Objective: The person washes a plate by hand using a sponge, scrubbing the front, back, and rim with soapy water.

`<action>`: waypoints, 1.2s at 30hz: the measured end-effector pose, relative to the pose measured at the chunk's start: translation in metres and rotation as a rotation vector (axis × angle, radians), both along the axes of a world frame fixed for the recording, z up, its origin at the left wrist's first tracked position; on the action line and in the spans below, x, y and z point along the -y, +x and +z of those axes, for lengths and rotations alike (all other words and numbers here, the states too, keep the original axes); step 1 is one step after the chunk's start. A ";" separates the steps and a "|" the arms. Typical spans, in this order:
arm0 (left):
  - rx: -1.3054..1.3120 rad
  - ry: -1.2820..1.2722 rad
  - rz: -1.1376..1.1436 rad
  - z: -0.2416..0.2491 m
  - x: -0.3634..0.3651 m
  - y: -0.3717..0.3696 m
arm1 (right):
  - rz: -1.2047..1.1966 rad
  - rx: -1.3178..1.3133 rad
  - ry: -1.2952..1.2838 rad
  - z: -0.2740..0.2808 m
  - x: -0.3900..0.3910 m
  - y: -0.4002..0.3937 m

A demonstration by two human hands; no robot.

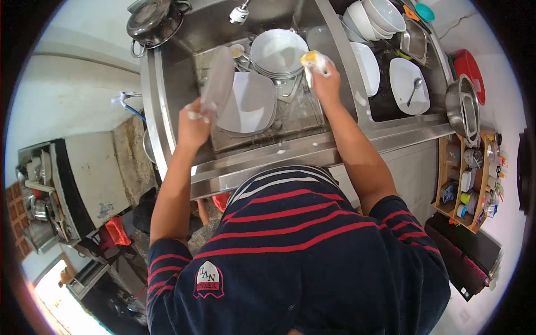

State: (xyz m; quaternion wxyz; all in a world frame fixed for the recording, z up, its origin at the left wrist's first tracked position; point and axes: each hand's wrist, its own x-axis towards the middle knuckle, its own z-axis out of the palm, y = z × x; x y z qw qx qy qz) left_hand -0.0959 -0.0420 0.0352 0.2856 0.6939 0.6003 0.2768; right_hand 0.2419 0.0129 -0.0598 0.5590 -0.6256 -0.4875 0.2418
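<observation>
A white plate (219, 78), blurred and tilted nearly edge-on, is gripped by its lower end in my left hand (195, 124) over the left part of the sink. Foam shows on that hand. My right hand (325, 81) is closed around a foamy yellow sponge (309, 57), held above the sink's right side. Between the hands, a stack of round white plates (278, 50) sits at the back of the basin. Square white plates (245, 103) lie stacked in front of it, below the held plate. Some utensils and a glass item are partly hidden beside the stacks.
The steel sink (262, 153) has a raised front edge. A faucet (239, 14) hangs at the back. A dark pot (153, 23) stands at the back left corner. To the right are white bowls (365, 21), a plate with a spoon (409, 84) and a steel basin (462, 106).
</observation>
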 end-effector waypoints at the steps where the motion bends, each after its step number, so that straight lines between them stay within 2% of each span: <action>1: -0.122 0.005 -0.113 -0.008 0.000 0.005 | -0.005 -0.005 0.003 0.001 0.001 0.000; 2: -0.242 0.012 -0.224 -0.017 -0.001 0.009 | 0.015 0.019 0.004 0.002 0.001 -0.001; 3: -0.244 0.013 -0.230 -0.027 -0.003 0.009 | 0.035 0.044 0.003 0.002 0.002 -0.002; 5: -0.448 -0.060 -0.467 -0.048 -0.010 0.005 | 0.010 0.054 -0.019 -0.012 0.000 -0.002; 6: -0.450 -0.058 -0.478 -0.058 -0.014 0.003 | -0.010 0.067 -0.041 -0.017 -0.001 -0.001; 8: -0.544 -0.090 -0.745 -0.078 -0.018 -0.003 | -0.029 0.072 -0.079 -0.008 0.003 -0.003; 10: -0.629 -0.088 -0.762 -0.098 -0.018 -0.008 | 0.027 0.056 -0.125 0.004 0.006 -0.005; 12: -0.712 -0.082 -0.777 -0.118 -0.018 -0.015 | -0.024 0.104 -0.078 -0.002 0.005 -0.006; 14: -0.774 -0.145 -0.793 -0.135 -0.021 -0.022 | 0.047 0.090 -0.023 -0.008 0.003 -0.003; 15: -0.768 -0.136 -0.809 -0.136 -0.023 -0.023 | 0.073 0.010 -0.074 -0.003 0.005 -0.005; 17: -0.790 -0.277 -0.783 -0.139 -0.022 -0.014 | 0.018 0.109 -0.094 -0.012 0.005 -0.004; 19: -0.680 -0.235 -0.689 -0.153 -0.023 -0.021 | 0.043 0.086 -0.077 -0.016 0.005 -0.004; 20: -0.622 -0.227 -0.627 -0.145 -0.024 -0.016 | 0.046 0.057 -0.005 -0.019 0.005 -0.004; 22: -0.560 -0.221 -0.576 -0.124 -0.024 -0.008 | 0.068 -0.111 -0.136 -0.014 0.005 -0.008; 23: -0.490 -0.233 -0.493 -0.116 -0.025 -0.004 | 0.055 -0.108 -0.135 -0.010 0.008 -0.008; 25: -0.346 -0.174 -0.335 -0.101 -0.023 0.008 | 0.094 -0.517 -0.324 0.013 0.011 -0.007; 26: -0.350 -0.168 -0.343 -0.094 -0.024 0.019 | 0.087 -0.519 -0.316 0.023 0.013 -0.007; 28: -0.199 -0.172 -0.250 -0.070 -0.025 0.049 | 0.071 -1.092 -0.213 0.039 0.016 -0.004; 29: -0.203 -0.164 -0.247 -0.058 -0.024 0.068 | 0.111 -1.110 -0.208 0.044 0.014 0.001; 31: -0.037 -0.194 -0.209 -0.031 -0.023 0.118 | 0.142 -1.163 -0.194 0.069 0.015 0.017; 34: 0.212 -0.110 -0.296 -0.011 -0.028 0.198 | 0.183 -1.243 -0.138 0.112 0.016 0.066; 36: 0.170 -0.052 -0.400 0.025 -0.033 0.266 | 0.159 -1.331 -0.079 0.127 0.016 0.108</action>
